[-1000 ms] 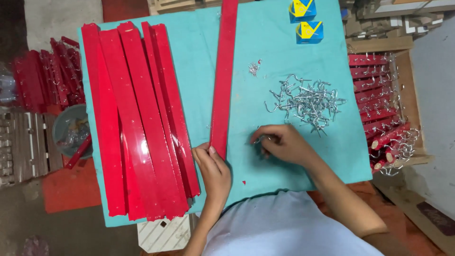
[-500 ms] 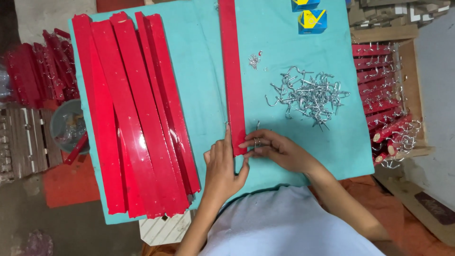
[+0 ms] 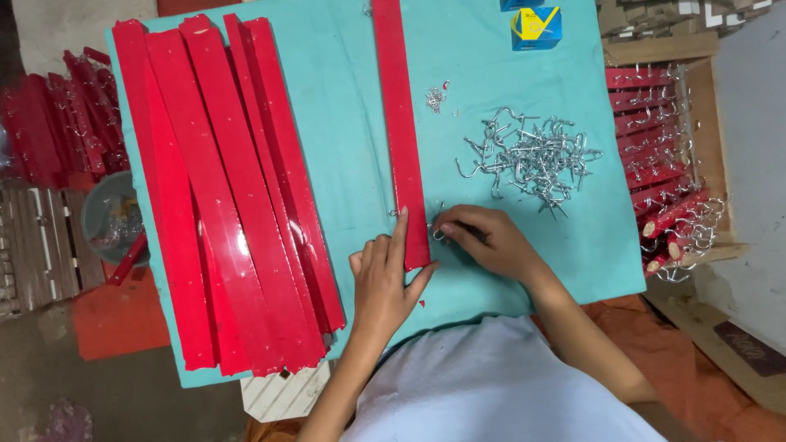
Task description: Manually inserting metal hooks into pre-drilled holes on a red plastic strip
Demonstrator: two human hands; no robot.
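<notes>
The left hand (image 3: 383,282) lies flat, open, pressing a long glossy red strip (image 3: 399,131) on the teal cloth surface (image 3: 352,139). The right hand (image 3: 483,239) pinches a small bent wire hook (image 3: 436,234) at the strip's edge.

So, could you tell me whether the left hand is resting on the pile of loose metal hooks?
No, the left hand lies against the near end of the single long red strip, while the pile of silver metal hooks sits apart to the right.
</notes>
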